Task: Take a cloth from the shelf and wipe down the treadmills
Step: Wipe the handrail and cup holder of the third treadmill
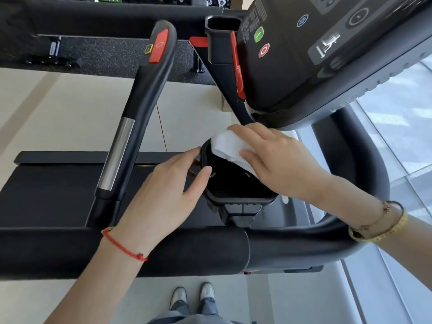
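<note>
A white cloth (230, 146) lies over the far rim of a black cup holder (231, 183) on the treadmill. My right hand (278, 160) presses the cloth onto that rim, thumb and fingers around the cloth's edges. My left hand (168, 195) steadies the holder's left side, its thumb on the rim and its fingers against the outer wall. The treadmill console (304, 54) with green and red buttons hangs above the holder. A thick black handrail (187, 251) crosses in front of me.
A side handlebar (140, 108) with a silver sensor strip and a red stop tab rises at the left. The running belt (51, 190) lies below it. A second cup holder (222, 38) sits by the console. My shoes (191, 298) stand on pale floor.
</note>
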Demonstrator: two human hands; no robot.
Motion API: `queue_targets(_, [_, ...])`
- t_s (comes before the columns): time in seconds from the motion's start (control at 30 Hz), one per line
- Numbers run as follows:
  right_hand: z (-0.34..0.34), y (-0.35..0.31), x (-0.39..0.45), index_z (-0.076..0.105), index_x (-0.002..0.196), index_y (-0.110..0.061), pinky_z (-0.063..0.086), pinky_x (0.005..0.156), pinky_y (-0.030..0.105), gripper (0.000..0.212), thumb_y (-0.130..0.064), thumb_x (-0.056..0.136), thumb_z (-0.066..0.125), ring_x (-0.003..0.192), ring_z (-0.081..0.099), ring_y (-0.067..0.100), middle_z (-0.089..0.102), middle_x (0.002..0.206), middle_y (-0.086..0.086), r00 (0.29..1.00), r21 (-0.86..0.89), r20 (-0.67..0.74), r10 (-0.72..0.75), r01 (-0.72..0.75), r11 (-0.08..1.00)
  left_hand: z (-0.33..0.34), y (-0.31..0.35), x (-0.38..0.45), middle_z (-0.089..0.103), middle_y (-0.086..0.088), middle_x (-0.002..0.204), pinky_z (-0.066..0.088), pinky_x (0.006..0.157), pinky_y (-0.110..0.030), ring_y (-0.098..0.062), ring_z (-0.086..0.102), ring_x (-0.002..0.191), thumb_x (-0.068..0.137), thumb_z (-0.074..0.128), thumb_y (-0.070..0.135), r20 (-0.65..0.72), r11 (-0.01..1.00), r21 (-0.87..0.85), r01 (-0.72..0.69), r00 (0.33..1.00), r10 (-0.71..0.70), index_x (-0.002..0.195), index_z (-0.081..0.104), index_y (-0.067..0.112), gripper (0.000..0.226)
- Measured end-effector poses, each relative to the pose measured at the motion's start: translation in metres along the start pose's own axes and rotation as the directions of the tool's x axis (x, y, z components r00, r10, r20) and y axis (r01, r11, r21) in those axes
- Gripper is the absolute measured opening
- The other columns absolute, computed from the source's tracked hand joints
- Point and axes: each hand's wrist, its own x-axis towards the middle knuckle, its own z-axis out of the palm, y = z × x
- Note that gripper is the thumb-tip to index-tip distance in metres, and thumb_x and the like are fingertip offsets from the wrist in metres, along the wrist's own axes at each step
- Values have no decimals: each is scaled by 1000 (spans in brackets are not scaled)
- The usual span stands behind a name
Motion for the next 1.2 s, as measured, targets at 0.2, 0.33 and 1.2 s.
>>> queue_targets(0.2, [5,-3,-32,3,156,-31,30,79,26,66,-38,102,40,104,57,32,33,149,5,939,345,163,302,-341,874,0,-3,1,62,21,121,50,89,-27,-4,60,104,96,40,54,0,1000,12,-3,1000,3,140,46,42,46])
queue_targets(0.33, [4,-5,-24,5,155,-27,30,67,16,62,-30,104,39,75,50,12,39,139,11,926,415,205,318,-376,829,1,-2,1,63,18,121,51,95,-32,-5,60,110,98,42,50,9,1000,8,-16,1000,16,140,47,41,43])
queue_targets(1.2, [1,-30,44,43,141,-20,34,84,26,42,-12,100,41,101,56,25,55,119,4,970,-45,91,-224,228,973,-2,2,-2,60,12,91,53,71,-35,-8,59,76,95,36,54,24,996,86,25,999,-28,115,56,31,37])
